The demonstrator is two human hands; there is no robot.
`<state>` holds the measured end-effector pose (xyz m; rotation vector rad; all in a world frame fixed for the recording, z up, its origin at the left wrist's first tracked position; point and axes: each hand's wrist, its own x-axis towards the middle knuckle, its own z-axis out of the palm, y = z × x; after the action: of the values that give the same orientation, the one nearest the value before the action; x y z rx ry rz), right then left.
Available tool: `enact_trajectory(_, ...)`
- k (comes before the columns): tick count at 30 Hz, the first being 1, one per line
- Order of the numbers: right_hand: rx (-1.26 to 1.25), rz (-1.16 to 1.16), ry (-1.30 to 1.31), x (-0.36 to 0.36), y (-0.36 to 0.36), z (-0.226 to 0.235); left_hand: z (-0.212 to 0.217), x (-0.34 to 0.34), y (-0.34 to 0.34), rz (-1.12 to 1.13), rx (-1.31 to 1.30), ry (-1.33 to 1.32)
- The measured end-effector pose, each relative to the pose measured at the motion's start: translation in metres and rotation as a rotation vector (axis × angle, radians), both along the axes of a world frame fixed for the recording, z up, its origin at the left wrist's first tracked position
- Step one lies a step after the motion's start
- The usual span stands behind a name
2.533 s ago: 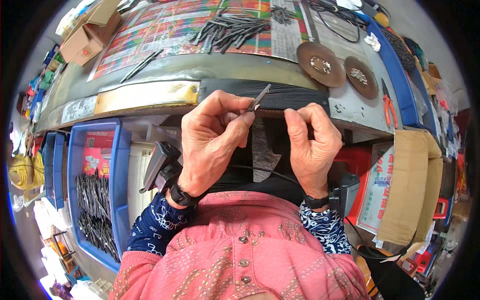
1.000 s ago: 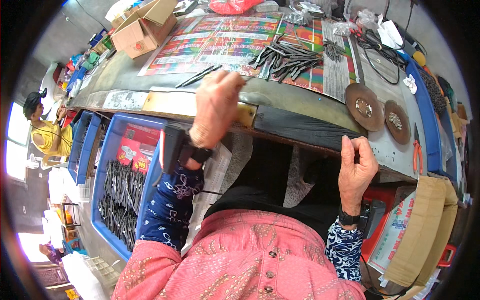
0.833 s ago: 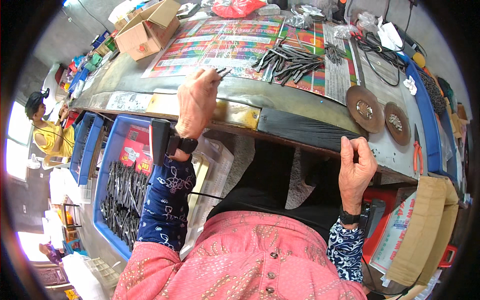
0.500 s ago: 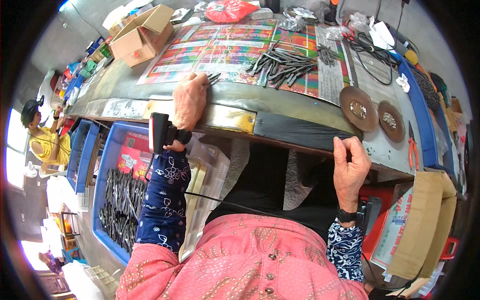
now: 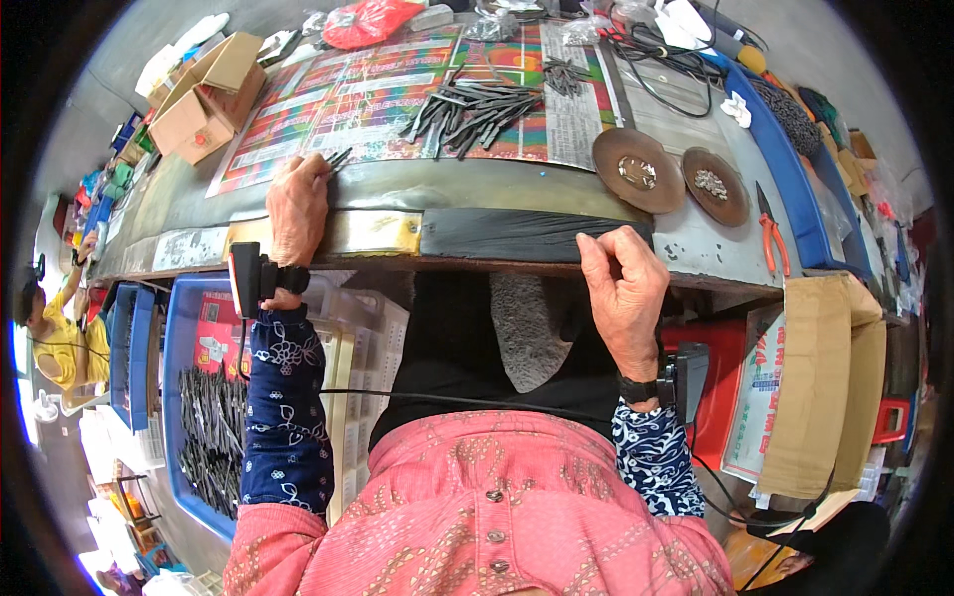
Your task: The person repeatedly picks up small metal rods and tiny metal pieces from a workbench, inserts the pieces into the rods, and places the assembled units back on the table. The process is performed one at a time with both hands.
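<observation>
My left hand (image 5: 298, 207) rests at the near edge of the worktable with its fingers curled. A few thin black strips (image 5: 340, 157) stick out past its fingertips. My right hand (image 5: 630, 288) is at the table's front edge, beside a black-covered stretch of edge (image 5: 507, 234), thumb and forefinger pinched together. Whatever is between them, if anything, is too small to make out. Farther back, a loose pile of similar black strips (image 5: 479, 111) lies on a colourful printed sheet (image 5: 373, 111), with a smaller bunch (image 5: 564, 75) to its right.
Two brown dishes (image 5: 613, 179) (image 5: 733, 204) hold small shiny pieces. Orange-handled pliers (image 5: 772, 243) lie at right, near a long blue tray (image 5: 795, 199). Below left, a blue bin (image 5: 185, 462) contains many black strips. Open cardboard boxes (image 5: 204, 109) (image 5: 820, 377) stand at both sides. Another person (image 5: 65, 348) sits far left.
The whole view has shifted, so the table and both hands appear farther left. My hands keep nearly the same places at the table edge. The person at far left has raised an arm.
</observation>
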<state>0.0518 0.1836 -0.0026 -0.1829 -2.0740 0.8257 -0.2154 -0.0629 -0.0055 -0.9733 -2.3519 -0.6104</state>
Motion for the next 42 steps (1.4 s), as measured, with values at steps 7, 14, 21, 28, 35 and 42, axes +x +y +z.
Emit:
enact_trajectory(7, -0.039, -0.023, -0.023, 0.002, 0.007, 0.008, 0.001, -0.001, 0.000, -0.005, -0.009, 0.001)
enact_trajectory(14, 0.339, -0.296, -0.053, -0.006, 0.046, 0.019, 0.001, 0.000, 0.000, 0.035, -0.033, 0.029)
enact_trajectory(21, 0.519, -0.391, -0.252, -0.009, 0.066, 0.009, 0.002, 0.005, 0.002, 0.106, -0.049, 0.128)
enact_trajectory(28, 0.466, -0.378, -0.297, -0.012, 0.067, 0.006, 0.001, 0.007, 0.002, 0.103, -0.061, 0.095)
enact_trajectory(35, 0.465, -0.346, -0.289, -0.012, 0.069, 0.006, 0.001, 0.006, 0.002, 0.103, -0.057, 0.120)
enact_trajectory(42, 0.420, -0.313, -0.230, -0.013, 0.068, 0.005, 0.009, 0.017, 0.009, 0.108, -0.041, 0.083)
